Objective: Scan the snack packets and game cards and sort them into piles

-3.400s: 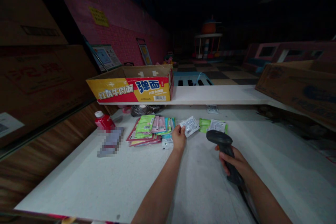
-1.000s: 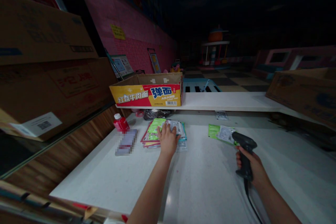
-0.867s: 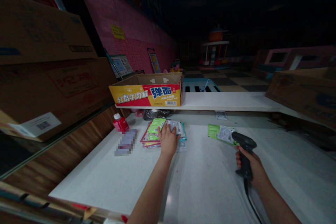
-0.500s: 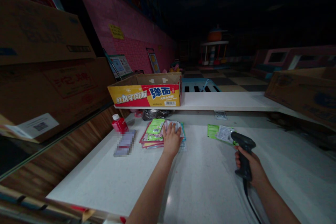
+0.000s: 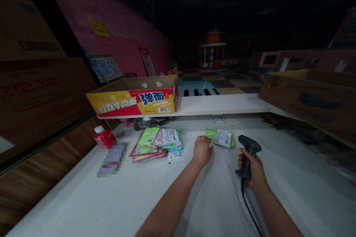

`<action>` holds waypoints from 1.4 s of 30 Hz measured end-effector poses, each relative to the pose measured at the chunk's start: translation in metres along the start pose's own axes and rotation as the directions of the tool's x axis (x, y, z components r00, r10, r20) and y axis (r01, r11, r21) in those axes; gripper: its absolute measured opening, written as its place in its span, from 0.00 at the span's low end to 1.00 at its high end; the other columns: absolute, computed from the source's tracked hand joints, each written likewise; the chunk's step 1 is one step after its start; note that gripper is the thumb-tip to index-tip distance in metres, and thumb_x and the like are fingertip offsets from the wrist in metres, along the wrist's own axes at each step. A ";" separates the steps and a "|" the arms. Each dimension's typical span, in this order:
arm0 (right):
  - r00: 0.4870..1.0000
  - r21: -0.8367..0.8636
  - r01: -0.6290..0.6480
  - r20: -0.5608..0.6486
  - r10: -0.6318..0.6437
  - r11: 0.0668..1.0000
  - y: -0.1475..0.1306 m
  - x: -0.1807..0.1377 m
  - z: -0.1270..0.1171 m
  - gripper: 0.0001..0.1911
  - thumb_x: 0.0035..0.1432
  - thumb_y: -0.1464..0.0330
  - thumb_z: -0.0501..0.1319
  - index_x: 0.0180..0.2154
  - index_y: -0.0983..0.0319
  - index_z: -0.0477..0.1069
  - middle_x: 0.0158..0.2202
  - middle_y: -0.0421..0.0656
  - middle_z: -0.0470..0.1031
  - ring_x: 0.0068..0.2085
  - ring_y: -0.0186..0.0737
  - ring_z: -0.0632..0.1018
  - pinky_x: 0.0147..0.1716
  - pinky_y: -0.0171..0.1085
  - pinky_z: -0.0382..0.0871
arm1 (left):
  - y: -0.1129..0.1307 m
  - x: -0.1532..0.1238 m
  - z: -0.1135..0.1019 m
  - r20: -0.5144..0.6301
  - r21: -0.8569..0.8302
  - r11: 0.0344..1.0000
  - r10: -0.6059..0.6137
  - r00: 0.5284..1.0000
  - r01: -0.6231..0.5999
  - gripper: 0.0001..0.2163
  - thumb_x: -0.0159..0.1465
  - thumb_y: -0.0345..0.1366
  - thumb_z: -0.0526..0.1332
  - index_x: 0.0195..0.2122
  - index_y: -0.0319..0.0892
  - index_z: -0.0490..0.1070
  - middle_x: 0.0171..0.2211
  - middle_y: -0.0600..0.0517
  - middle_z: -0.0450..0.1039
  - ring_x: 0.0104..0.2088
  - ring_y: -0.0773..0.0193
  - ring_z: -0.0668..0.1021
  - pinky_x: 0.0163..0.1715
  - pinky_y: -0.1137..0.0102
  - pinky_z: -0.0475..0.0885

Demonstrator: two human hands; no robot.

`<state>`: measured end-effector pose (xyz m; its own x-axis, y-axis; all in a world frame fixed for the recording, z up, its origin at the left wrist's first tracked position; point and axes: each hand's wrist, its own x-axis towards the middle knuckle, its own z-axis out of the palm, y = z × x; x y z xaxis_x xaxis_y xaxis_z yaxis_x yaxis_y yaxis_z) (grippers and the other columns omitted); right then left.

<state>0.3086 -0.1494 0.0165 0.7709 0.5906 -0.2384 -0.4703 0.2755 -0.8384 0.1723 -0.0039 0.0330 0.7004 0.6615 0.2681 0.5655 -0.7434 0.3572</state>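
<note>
My left hand [image 5: 202, 150] rests on the white counter [image 5: 211, 200], its fingers curled at the left edge of a small stack of packets [image 5: 221, 137], green below and white on top. Whether the fingers grip a packet is hidden. A larger pile of flat packets [image 5: 158, 141], green, pink, blue and white, lies to the left of that hand. My right hand [image 5: 252, 172] is wrapped round the handle of a black barcode scanner [image 5: 248, 149], whose head points toward the small stack. The scanner's cable [image 5: 249, 211] trails back along my forearm.
A red bottle [image 5: 104, 137] and a blurred flat item [image 5: 111, 158] lie at the left. A yellow-and-red carton [image 5: 133, 98] stands on the raised white shelf [image 5: 225, 103], a brown carton [image 5: 311, 98] at the right. Large cardboard boxes [image 5: 36, 85] stand on the left.
My left hand has left the large pile and moved right to the small stack. The white packet it held earlier now lies on the large pile. The scanner hand has drawn closer in.
</note>
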 end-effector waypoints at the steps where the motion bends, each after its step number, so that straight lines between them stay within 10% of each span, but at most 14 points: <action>1: 1.000 0.012 0.005 -0.009 -0.005 1.000 0.000 0.001 0.000 0.23 0.36 0.60 0.76 0.32 0.62 0.71 0.18 0.36 0.72 0.16 0.30 0.70 0.13 0.28 0.65 | 0.008 0.008 0.005 0.020 -0.009 1.000 -0.017 1.000 0.017 0.17 0.62 0.34 0.60 0.53 0.41 0.74 0.48 0.43 0.73 0.52 0.53 0.71 0.55 0.61 0.66; 10: 1.000 0.038 0.001 -0.023 0.000 0.999 -0.003 0.003 0.004 0.23 0.36 0.59 0.75 0.31 0.62 0.70 0.17 0.36 0.71 0.16 0.31 0.69 0.12 0.28 0.64 | 0.050 0.058 0.030 0.056 0.063 0.923 -0.383 0.922 0.379 0.26 0.55 0.55 0.65 0.44 0.38 0.76 0.50 0.37 0.70 0.53 0.45 0.70 0.50 0.60 0.67; 23: 1.000 0.058 0.024 -0.021 -0.023 0.998 -0.008 0.002 0.005 0.23 0.36 0.59 0.76 0.31 0.62 0.70 0.18 0.36 0.71 0.16 0.30 0.69 0.12 0.28 0.63 | 0.055 0.056 0.028 0.063 -0.132 0.907 -0.394 0.917 0.399 0.24 0.51 0.36 0.72 0.47 0.39 0.67 0.44 0.44 0.76 0.48 0.53 0.76 0.45 0.67 0.68; 28: 1.000 0.075 0.025 -0.012 -0.024 0.997 -0.010 0.000 0.006 0.24 0.35 0.59 0.76 0.31 0.62 0.70 0.18 0.36 0.72 0.17 0.30 0.69 0.13 0.28 0.64 | 0.028 0.038 0.021 -0.029 -0.464 0.819 -0.394 0.919 0.337 0.15 0.50 0.31 0.71 0.36 0.42 0.68 0.33 0.52 0.77 0.36 0.60 0.79 0.35 0.70 0.71; 35: 0.999 0.096 0.014 0.033 -0.017 0.995 -0.011 -0.002 0.003 0.25 0.35 0.59 0.77 0.34 0.62 0.72 0.18 0.35 0.72 0.17 0.29 0.69 0.13 0.27 0.64 | -0.041 0.006 0.023 -0.044 -0.893 0.395 -0.553 0.832 0.215 0.13 0.49 0.39 0.69 0.29 0.39 0.68 0.24 0.54 0.74 0.22 0.64 0.76 0.22 0.72 0.70; 42: 0.918 -0.181 -0.065 0.375 0.130 0.981 -0.014 -0.010 0.000 0.25 0.42 0.55 0.74 0.39 0.62 0.72 0.20 0.35 0.71 0.16 0.31 0.69 0.12 0.30 0.63 | -0.064 0.000 0.032 -0.242 -0.812 0.574 -0.494 0.835 0.104 0.13 0.59 0.45 0.62 0.36 0.39 0.73 0.36 0.46 0.79 0.39 0.58 0.80 0.40 0.67 0.74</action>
<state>0.3071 -0.1592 0.0312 0.4857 0.8623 -0.1436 -0.4337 0.0951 -0.8960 0.1500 0.0401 -0.0182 0.1994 0.9437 0.2641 0.0438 -0.2778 0.9596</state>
